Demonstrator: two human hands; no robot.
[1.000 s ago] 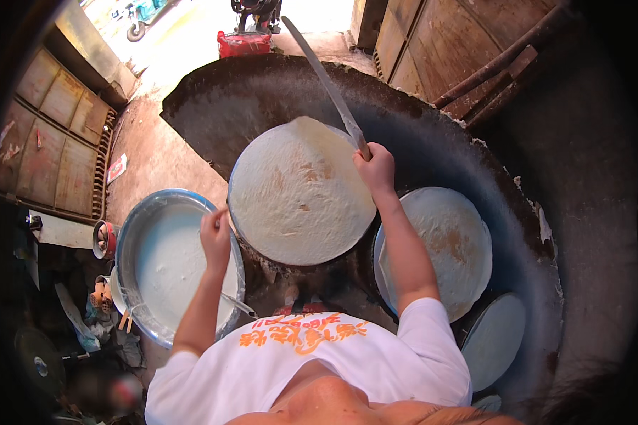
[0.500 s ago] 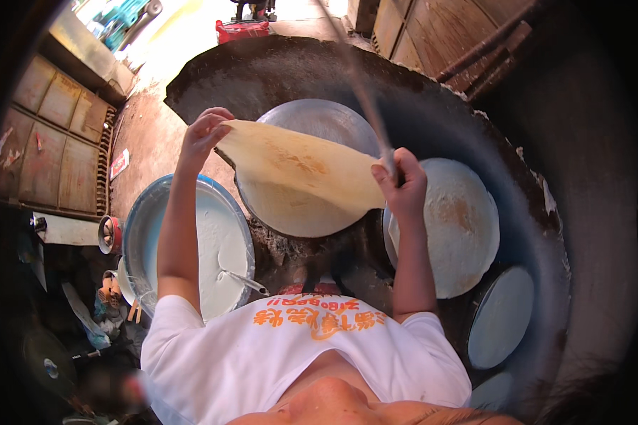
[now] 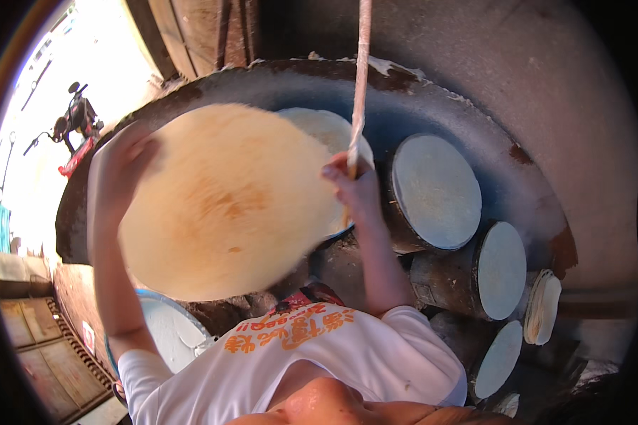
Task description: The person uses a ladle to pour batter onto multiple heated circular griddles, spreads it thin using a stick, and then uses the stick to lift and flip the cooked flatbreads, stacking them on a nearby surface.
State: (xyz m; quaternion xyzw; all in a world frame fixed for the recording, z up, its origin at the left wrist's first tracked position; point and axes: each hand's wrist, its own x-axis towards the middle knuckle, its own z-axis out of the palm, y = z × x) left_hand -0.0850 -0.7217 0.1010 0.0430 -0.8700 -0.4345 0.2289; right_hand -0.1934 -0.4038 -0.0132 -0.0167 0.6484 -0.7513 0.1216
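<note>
A large, thin round pancake (image 3: 227, 202), pale yellow with browned patches, is spread out in the air in front of me, slightly blurred. My left hand (image 3: 129, 159), smeared by motion, is closed on its upper left edge. My right hand (image 3: 353, 185) grips a long whitish stick (image 3: 361, 78) that points up and away. The pancake's right edge lies close to those fingers; whether they also touch it, I cannot tell. Behind the pancake, partly covered, is a round griddle (image 3: 317, 127) with a pale layer on it.
Curving to my right stand more drum-shaped griddles with pale round tops (image 3: 438, 191), (image 3: 502, 269), (image 3: 498, 360). A folded stack of pancakes (image 3: 544, 308) lies beyond them. A basin of white batter (image 3: 166, 329) sits at lower left. A dark curved rim (image 3: 290, 67) surrounds the griddles.
The view has turned to the right. The pancake, stretched over the griddle before, has swung left and now faces me broadly. The right hand still holds the stick.
</note>
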